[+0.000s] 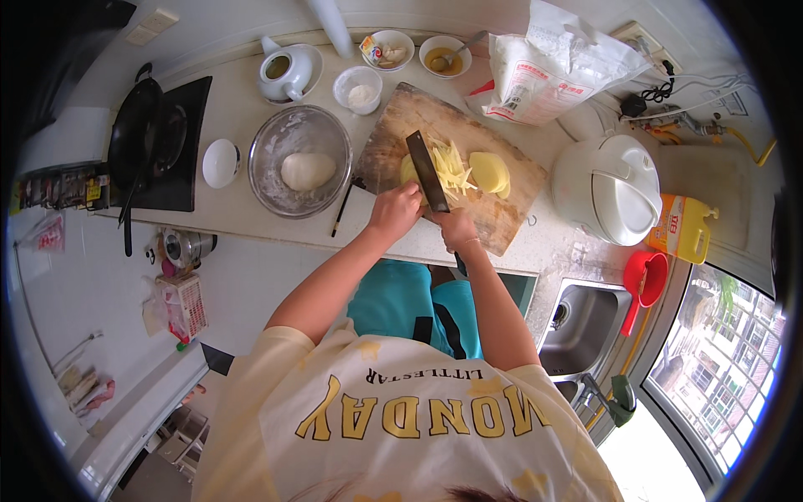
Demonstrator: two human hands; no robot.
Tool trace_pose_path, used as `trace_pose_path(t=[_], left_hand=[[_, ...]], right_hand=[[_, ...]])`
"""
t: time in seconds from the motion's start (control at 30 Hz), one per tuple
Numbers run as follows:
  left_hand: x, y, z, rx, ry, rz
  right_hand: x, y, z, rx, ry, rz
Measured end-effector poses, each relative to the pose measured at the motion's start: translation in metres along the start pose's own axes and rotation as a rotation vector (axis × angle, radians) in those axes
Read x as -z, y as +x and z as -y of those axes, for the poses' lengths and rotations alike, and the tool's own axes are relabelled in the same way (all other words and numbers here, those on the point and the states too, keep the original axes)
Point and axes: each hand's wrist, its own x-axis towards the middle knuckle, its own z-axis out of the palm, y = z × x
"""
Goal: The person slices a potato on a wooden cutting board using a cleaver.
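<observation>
My right hand (456, 227) grips the handle of a kitchen cleaver (426, 169), whose dark blade slants across a worn wooden cutting board (392, 128). Left of the blade, bent fingers of my left hand (398, 210) press on pale yellow potato slices (408, 168), close to the blade's near end. These slices are partly hidden by the hand and the cleaver. Thin potato shreds (448, 164) lie heaped along the blade's right side. Farther right on the board rests a stack of potato slices (489, 172), apart from both hands.
Left of the board, a metal bowl (263, 188) holds dough (307, 171). Behind are a teapot (295, 69), a bowl of white powder (344, 78) and a bowl with a spoon (455, 70). A rice cooker (605, 188) and a sink (583, 332) are rightward; a wok (135, 125) sits left.
</observation>
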Motion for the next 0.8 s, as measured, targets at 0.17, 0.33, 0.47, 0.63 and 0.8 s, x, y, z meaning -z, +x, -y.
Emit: trace_pose_path(t=[0.17, 0.33, 0.47, 0.63, 0.8], left_hand=[[-0.013, 0.009, -0.005, -0.056, -0.008, 0.004], [-0.002, -0.001, 0.011, 0.000, 0.022, 0.033], [-0.005, 0.010, 0.001, -0.033, 0.056, 0.005], [0.002, 0.009, -0.002, -0.063, 0.099, -0.049], [0.009, 0.021, 0.008, 0.162, -0.032, 0.057]], right_hand=[[-0.048, 0.033, -0.051, 0.208, -0.525, -0.344], [-0.038, 0.021, -0.018, 0.035, -0.206, -0.128], [-0.025, 0.025, -0.051, -0.180, 0.232, -0.224], [-0.028, 0.008, -0.054, -0.079, 0.192, -0.330], [-0.018, 0.003, -0.037, -0.266, 0.226, -0.214]])
